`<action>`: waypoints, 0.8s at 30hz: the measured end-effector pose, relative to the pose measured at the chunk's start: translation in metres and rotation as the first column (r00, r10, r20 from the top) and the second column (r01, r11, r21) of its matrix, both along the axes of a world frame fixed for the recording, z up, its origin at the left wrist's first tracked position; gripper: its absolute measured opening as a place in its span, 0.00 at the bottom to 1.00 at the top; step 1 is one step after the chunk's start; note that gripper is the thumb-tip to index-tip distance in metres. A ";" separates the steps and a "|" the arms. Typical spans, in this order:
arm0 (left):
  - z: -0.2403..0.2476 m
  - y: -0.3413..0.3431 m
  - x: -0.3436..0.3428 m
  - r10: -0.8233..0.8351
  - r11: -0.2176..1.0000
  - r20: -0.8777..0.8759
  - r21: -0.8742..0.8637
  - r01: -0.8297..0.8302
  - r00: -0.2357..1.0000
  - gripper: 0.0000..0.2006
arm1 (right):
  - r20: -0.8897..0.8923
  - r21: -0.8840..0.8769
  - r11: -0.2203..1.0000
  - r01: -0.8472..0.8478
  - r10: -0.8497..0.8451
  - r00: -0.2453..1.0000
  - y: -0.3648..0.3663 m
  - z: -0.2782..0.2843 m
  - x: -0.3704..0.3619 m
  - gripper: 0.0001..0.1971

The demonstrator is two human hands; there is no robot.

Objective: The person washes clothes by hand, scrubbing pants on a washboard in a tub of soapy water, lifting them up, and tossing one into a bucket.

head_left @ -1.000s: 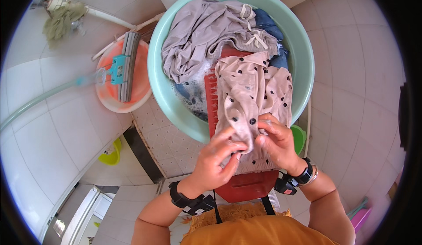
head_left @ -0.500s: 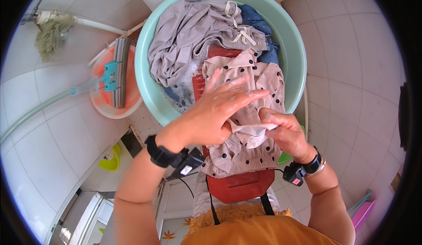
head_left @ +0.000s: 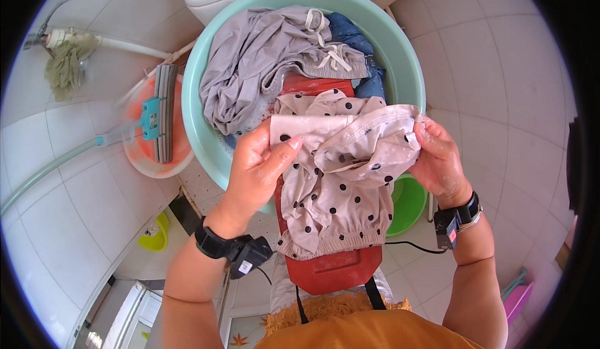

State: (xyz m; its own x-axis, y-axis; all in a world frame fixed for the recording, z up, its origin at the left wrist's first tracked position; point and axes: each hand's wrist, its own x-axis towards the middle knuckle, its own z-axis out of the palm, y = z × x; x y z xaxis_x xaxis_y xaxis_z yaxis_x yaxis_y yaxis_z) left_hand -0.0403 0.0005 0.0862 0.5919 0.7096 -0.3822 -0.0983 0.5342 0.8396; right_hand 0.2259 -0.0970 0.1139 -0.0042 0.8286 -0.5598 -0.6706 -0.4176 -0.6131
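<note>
A pale pink garment (head_left: pixel 337 208) with black dots and a gathered elastic edge is draped over a red washboard (head_left: pixel 337 269). My left hand (head_left: pixel 250 171) pinches a smooth folded edge of it, thumb on top. My right hand (head_left: pixel 439 161) grips the far end of the same stretched edge, fingers closed on the cloth. Between the hands the raised cloth is bunched, with a seam showing. The washboard leans out of a mint green basin (head_left: pixel 195 117). In the basin lie grey trousers (head_left: pixel 250 61) with white drawstrings and dark blue cloth (head_left: pixel 373 77), beside suds.
At the left, a sponge mop (head_left: pixel 164 114) rests in an orange-and-white bucket (head_left: pixel 134 155). A green basin (head_left: pixel 409 205) sits on the floor at the right, a yellow-green container (head_left: pixel 156 233) at the lower left. Tiled walls (head_left: pixel 494 80) close in on both sides.
My left hand has come down onto the garment's edge and now grips it. My right hand has moved right and up, and the edge is stretched between them.
</note>
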 end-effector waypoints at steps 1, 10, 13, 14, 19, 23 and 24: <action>0.002 -0.003 0.003 0.003 1.000 -0.002 0.000 -0.003 1.000 0.13 | 0.006 0.007 1.000 0.004 -0.004 1.000 0.000 -0.001 0.000 0.19; 0.013 -0.018 0.023 0.147 0.986 0.182 -0.110 -0.128 0.972 0.19 | -0.076 0.071 0.997 0.016 -0.011 0.997 0.011 0.000 -0.030 0.24; 0.012 -0.022 0.025 0.041 0.988 0.080 0.145 -0.052 0.996 0.27 | 0.109 0.168 0.983 -0.072 0.054 0.993 0.015 0.001 -0.047 0.25; 0.010 -0.023 0.026 0.041 0.988 0.080 0.147 -0.052 0.996 0.27 | 0.263 0.218 0.963 -0.156 0.096 0.960 0.016 0.000 -0.051 0.25; 0.008 -0.027 0.025 0.073 0.964 0.025 0.255 -0.077 0.997 0.28 | 0.043 0.153 0.983 0.102 -0.110 0.993 0.018 -0.009 -0.050 0.20; 0.017 -0.023 0.025 -0.031 0.722 -0.221 0.669 0.175 0.975 0.31 | -0.028 0.203 0.976 0.083 -0.079 0.997 0.017 -0.005 -0.060 0.23; 0.019 -0.026 0.028 -0.033 0.723 -0.219 0.669 0.174 0.975 0.31 | -0.026 0.203 0.976 0.084 -0.080 0.996 0.017 -0.004 -0.064 0.23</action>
